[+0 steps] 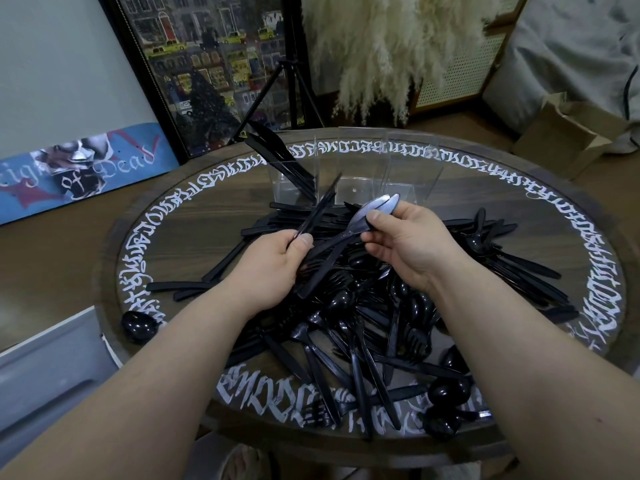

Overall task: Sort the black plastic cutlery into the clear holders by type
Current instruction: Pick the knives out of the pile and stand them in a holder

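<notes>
Skateboard (74, 171): It is blue with a picture and words on it. It leans at the far left, off the table.
Loose spoon (138, 326): One black spoon lies by itself near the left edge of the table (180, 216), apart from the big pile.
Table: It is round and brown with a glass top. White curly letters run all around the rim.
Painting (214, 64): A big framed picture of houses and yellow cars stands behind the table.
Knives in holder (277, 157): Some black knives stick up, tilted to the left, from the left part of the clear holders (353, 168).
Clear holders: They stand at the far side of the table, just past the pile. The middle and right parts look bare, but the see-through walls make it hard to tell.
My left hand (273, 265): It is closed around a few thin black handles (320, 211). They point up and away from me, toward the holders. I cannot tell what kind they are.
Pile of cutlery (363, 306): Black forks, spoons and knives lie mixed up in the middle of the table, under both my hands.
My right hand (408, 244): My thumb and fingers pinch shiny black knives (375, 209) near the blade end. The blades point up to the right. Their handles slant down toward my left hand.
Feathery grass (391, 46): Pale and fluffy, behind the table.
Cardboard box (568, 133): It sits open on the floor at the far right.
</notes>
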Demonstrator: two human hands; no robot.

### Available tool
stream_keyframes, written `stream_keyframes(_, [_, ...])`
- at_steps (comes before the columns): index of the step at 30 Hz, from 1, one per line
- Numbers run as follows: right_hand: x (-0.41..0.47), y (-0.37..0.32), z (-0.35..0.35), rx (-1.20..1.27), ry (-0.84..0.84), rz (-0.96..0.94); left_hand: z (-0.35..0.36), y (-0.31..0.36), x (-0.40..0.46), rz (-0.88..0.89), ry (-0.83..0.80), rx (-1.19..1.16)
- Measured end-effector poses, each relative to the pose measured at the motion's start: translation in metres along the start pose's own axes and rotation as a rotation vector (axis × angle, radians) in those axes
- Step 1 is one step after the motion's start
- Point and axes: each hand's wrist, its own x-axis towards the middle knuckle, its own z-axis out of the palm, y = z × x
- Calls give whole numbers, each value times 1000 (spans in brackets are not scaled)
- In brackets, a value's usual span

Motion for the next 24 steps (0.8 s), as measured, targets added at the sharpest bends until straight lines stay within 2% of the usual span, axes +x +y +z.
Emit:
stream_keyframes(3, [0,-2,0,-36,-13,-3,-1,-3,3,-19,68,29])
stream_keyframes(7, [-3,-3,-1,-80,-73,17,-2,-5,4,-18,76,-22])
stream_keyframes(15, [-2,2,5,-47,-56,-3,7,3,0,-127,-103,-258])
stream_keyframes(19, [-2,1,4,-9,-83,1,10,4,1,-51,-127,-143])
stream_keyframes(24, [-2,-1,4,38,-103,26,13,4,2,-46,-100,-147])
